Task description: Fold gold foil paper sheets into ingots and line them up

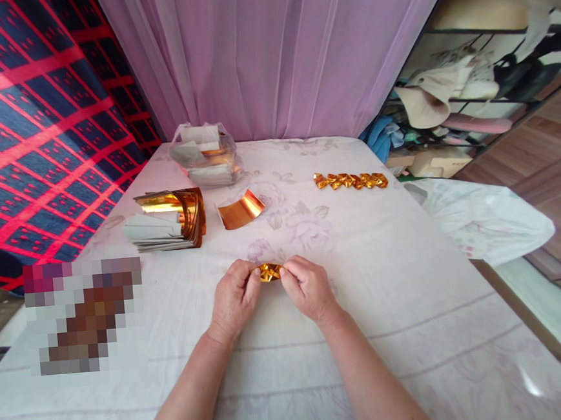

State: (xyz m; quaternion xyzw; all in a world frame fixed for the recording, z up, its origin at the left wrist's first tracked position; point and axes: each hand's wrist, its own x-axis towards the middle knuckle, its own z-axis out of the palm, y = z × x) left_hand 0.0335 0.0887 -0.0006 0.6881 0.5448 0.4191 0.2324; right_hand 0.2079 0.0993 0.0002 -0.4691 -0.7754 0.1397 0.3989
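A small folded piece of gold foil paper (269, 272) is pinched between both hands just above the white floral cloth (392, 272). My left hand (234, 300) grips its left end and my right hand (307, 287) grips its right end. Farther back, a row of several finished gold folded pieces (351, 180) lies on the cloth. A single curled gold sheet (240, 210) rests behind the hands. A stack of gold sheets with white backs (167, 220) sits to the left of it.
A clear plastic bag of more sheets (205, 154) stands at the back. A pixelated patch (85, 316) covers part of the left. A white plastic bag (485, 223) hangs off the right edge. A purple curtain (273, 55) hangs behind.
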